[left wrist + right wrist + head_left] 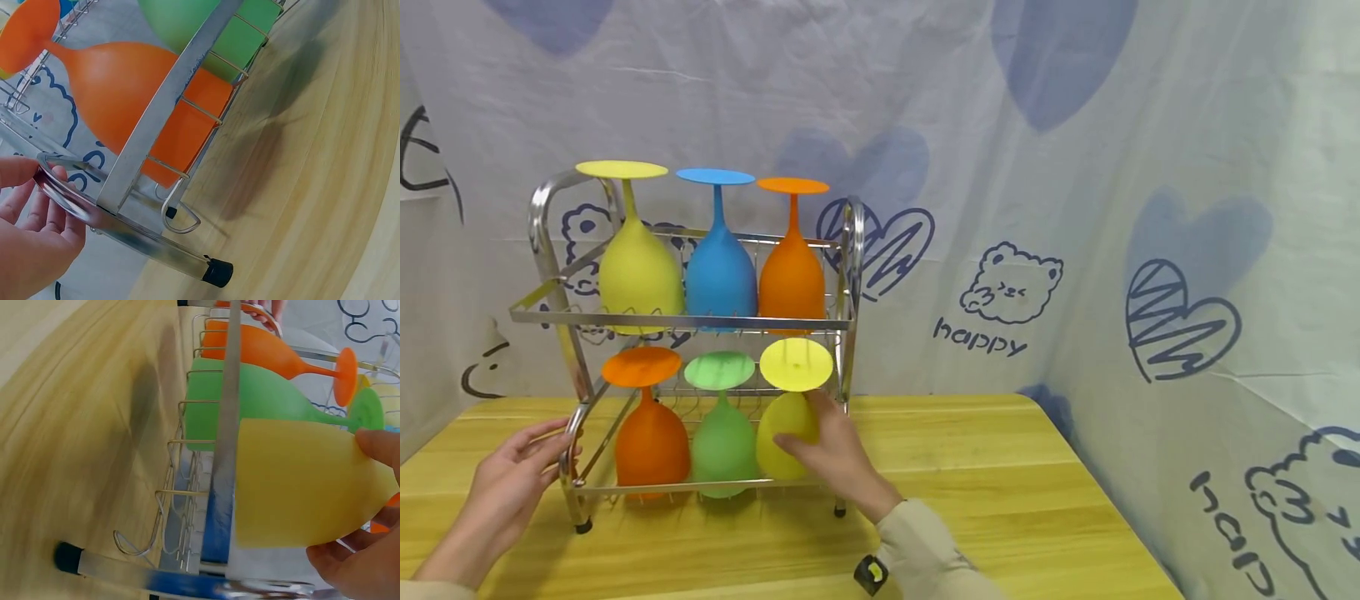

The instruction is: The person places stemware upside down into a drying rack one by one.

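Note:
My left hand (512,479) grips the curved front leg of a two-tier metal rack (715,320) at its lower left. In the left wrist view, the thumb and fingers lie around that metal tube. My right hand (838,450) holds a yellow goblet (786,433), upside down at the right of the lower tier, by its bowl. In the right wrist view, its rim (237,487) ends at the front rail, higher than the green goblet's rim. Beside it stand an upside-down green goblet (724,442) and an orange goblet (651,446).
On the upper tier stand upside-down yellow (640,271), blue (721,271) and orange (792,279) goblets. The rack rests on a wooden table (985,483). Behind hangs a printed cloth (910,83). A small black object (871,575) shows by the right sleeve.

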`<state>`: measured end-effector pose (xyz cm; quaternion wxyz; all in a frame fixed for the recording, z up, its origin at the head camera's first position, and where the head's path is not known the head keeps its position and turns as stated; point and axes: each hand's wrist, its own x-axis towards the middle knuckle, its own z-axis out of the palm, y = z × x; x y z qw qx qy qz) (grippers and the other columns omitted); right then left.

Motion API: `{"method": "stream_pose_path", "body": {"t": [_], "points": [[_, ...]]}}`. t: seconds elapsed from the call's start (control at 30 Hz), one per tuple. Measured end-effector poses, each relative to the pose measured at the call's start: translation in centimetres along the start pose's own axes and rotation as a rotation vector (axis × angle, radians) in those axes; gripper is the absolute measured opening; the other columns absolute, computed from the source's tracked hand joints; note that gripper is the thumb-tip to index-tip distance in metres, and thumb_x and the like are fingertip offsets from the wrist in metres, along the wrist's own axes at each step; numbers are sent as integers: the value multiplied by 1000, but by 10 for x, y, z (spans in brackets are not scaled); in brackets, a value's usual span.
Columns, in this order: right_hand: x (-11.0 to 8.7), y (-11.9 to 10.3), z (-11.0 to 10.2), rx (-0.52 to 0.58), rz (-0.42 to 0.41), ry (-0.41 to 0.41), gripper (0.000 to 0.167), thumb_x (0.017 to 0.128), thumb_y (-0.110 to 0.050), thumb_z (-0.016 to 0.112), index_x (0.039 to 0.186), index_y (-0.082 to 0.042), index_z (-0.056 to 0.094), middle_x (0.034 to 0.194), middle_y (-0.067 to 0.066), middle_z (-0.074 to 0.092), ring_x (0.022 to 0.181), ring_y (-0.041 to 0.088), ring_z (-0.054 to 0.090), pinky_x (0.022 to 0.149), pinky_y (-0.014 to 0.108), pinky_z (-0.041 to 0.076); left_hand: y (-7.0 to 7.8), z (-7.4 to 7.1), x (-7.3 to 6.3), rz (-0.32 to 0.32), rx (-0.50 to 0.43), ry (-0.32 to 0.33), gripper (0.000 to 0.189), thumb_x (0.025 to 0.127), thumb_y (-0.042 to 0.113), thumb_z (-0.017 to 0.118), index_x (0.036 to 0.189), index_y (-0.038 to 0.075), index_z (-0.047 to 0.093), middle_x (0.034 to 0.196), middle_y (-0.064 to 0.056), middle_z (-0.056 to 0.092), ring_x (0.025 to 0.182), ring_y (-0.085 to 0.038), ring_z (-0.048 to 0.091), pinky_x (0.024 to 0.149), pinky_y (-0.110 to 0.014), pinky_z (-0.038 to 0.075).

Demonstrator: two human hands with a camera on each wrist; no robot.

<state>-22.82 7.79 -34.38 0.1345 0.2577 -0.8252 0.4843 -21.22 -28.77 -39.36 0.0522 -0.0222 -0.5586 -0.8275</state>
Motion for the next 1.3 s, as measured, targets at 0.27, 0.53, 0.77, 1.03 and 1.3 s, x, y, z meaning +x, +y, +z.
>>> {"method": "stream_pose_path", "body": {"t": [0.27, 0.53, 0.77, 1.03, 1.3], "points": [[7, 4, 16, -116, 104, -31, 62, 88, -15, 72, 141, 0, 42, 134, 18, 49, 117, 29, 52, 98, 38, 47, -1, -2, -1, 0, -49, -14, 24, 98, 4, 54, 98, 24, 69, 93, 9, 70, 82, -7, 65, 69, -19, 53], [7, 15, 27, -213, 182, -72, 67, 92, -22, 67, 145, 2, 35, 142, 20, 43, 130, 34, 41, 108, 45, 35, -2, -1, -3, 7, -68, -17, 26, 98, 2, 54, 98, 22, 70, 94, 8, 71, 82, -7, 65, 69, -19, 53], [9, 13, 29, -231, 242, -83, 71, 91, -23, 67, 148, -1, 31, 148, 21, 36, 136, 36, 32, 111, 47, 30, -1, -1, -3, 16, -84, -15, 26, 98, 1, 53, 97, 21, 70, 93, 7, 71, 82, -8, 66, 70, -19, 54], [8, 11, 31, -226, 274, -90, 74, 90, -24, 68, 149, -2, 29, 149, 20, 35, 136, 35, 34, 109, 47, 32, -1, -2, -6, -5, -77, 4, 25, 98, 3, 54, 96, 23, 71, 92, 8, 71, 81, -6, 65, 69, -19, 54], [-2, 5, 18, -168, 245, -98, 72, 93, -25, 65, 149, -1, 28, 150, 20, 33, 135, 35, 34, 110, 49, 32, 1, 7, -9, 30, 146, 76, 19, 96, 13, 60, 100, 30, 66, 91, 20, 67, 80, 2, 62, 67, -12, 50]]}}
